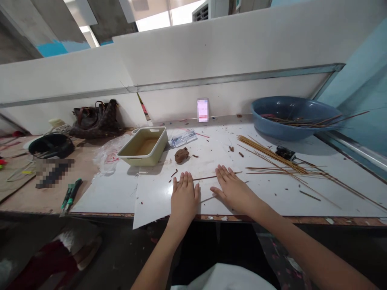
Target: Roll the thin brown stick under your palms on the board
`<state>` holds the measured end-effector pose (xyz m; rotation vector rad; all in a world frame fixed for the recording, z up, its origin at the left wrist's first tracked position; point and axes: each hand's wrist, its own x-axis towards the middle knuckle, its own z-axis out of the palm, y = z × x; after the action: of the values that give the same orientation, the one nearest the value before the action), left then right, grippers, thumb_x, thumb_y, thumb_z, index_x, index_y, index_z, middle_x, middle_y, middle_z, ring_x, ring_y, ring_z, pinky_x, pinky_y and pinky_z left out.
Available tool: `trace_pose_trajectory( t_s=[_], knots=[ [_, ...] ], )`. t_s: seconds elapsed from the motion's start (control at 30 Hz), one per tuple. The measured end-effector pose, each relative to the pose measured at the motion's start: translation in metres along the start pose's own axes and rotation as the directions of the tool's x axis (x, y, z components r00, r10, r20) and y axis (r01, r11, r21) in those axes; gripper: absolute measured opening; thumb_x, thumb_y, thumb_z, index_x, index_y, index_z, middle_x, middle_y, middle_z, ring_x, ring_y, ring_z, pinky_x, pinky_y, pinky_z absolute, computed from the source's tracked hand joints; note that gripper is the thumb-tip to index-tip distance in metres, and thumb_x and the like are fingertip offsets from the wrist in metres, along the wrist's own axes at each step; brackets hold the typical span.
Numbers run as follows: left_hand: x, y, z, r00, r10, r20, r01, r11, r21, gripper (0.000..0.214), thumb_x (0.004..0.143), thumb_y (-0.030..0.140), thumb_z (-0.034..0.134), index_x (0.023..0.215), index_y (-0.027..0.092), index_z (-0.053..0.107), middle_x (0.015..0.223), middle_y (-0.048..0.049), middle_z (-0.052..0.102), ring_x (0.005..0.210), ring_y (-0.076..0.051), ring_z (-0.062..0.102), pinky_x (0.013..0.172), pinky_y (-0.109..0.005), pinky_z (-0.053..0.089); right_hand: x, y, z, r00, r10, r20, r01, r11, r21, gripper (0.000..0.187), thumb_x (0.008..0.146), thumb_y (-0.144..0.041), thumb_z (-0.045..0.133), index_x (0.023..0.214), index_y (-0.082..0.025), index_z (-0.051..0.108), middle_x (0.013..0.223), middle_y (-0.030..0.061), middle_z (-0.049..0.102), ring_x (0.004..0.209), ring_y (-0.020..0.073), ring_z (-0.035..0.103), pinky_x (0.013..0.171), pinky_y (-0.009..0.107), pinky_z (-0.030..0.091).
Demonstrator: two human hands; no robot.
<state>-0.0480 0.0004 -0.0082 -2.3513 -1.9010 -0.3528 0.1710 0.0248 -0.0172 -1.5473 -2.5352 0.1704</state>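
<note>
We hold the left grip [185, 197] and the right grip [237, 193] palm down, fingers extended and flat; neither is closed around anything. Under the fingers of both lies a thin brown stick [204, 177], which spans the gap between them and projects beyond the right grip's fingers. A grey stick [208, 198] crosses the same gap nearer the wrists. Both sticks lie on a white board [154, 201] that covers part of the desk [18, 203]. Just ahead of the left grip we find a brown lump [181, 155] with small crumbs around it; beyond it lies a clear packet [184, 138]. Ahead and to the left of the left grip stand a pale green box [161, 148] and, beside it, a plastic bag [107, 159]; farther left lies a green-and-black cutter [74, 193]. To the right of the right grip we have a bundle of thin yellowish sticks [267, 153], with a small black object [286, 153] touching it. Farther ahead on that side stands a blue basin [281, 131] containing more sticks. A phone [202, 110] stands upright against the white partition [175, 100], well ahead of both grips.
</note>
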Motion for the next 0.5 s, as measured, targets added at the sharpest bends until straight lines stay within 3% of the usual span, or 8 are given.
trace_pose_trajectory(
  t_s=[0.07, 0.27, 0.33, 0.5],
  knots=[
    [-0.001, -0.001, 0.0, 1.0, 0.003, -0.004, -0.003, 1.0, -0.005, 0.056, 0.112, 0.031, 0.034, 0.16, 0.007, 0.05, 0.161, -0.0225, 0.056, 0.156, -0.035, 0.047, 0.131, -0.063, 0.032, -0.001, -0.001, 0.001, 1.0, 0.008, -0.016, -0.008, 1.0, 0.001, 0.094, 0.11, -0.071, 0.022, 0.168, 0.002, 0.03, 0.173, 0.0278, 0.029, 0.164, 0.0348, 0.022, 0.135, 0.055, 0.023],
    [-0.044, -0.009, 0.0, 0.998, 0.061, -0.019, -0.062, 0.998, -0.019, 0.057, 0.113, 0.033, 0.035, 0.167, 0.015, 0.042, 0.167, -0.0166, 0.05, 0.158, -0.031, 0.044, 0.13, -0.06, 0.037, -0.044, -0.009, 0.009, 0.998, -0.021, -0.054, 0.02, 1.0, -0.02, 0.093, 0.11, -0.07, 0.023, 0.166, 0.004, 0.034, 0.174, 0.027, 0.028, 0.164, 0.0343, 0.027, 0.134, 0.051, 0.028],
    [-0.04, -0.012, -0.002, 0.998, 0.069, 0.014, -0.069, 0.998, -0.011, 0.055, 0.114, 0.032, 0.032, 0.164, 0.013, 0.045, 0.167, -0.0165, 0.05, 0.158, -0.03, 0.044, 0.13, -0.06, 0.036, -0.04, -0.007, 0.007, 0.999, -0.035, -0.033, 0.034, 0.999, -0.022, 0.093, 0.111, -0.069, 0.021, 0.166, 0.005, 0.035, 0.173, 0.0274, 0.03, 0.163, 0.0346, 0.029, 0.134, 0.052, 0.028],
    [-0.003, -0.011, -0.006, 0.999, 0.007, 0.042, -0.008, 1.0, 0.03, 0.055, 0.112, 0.03, 0.034, 0.158, 0.003, 0.051, 0.164, -0.0222, 0.052, 0.158, -0.034, 0.043, 0.131, -0.061, 0.032, 0.0, 0.006, -0.003, 1.0, -0.018, 0.018, 0.019, 1.0, -0.016, 0.097, 0.11, -0.07, 0.014, 0.166, 0.007, 0.033, 0.172, 0.0298, 0.03, 0.164, 0.0362, 0.025, 0.134, 0.057, 0.024]
  ],
)
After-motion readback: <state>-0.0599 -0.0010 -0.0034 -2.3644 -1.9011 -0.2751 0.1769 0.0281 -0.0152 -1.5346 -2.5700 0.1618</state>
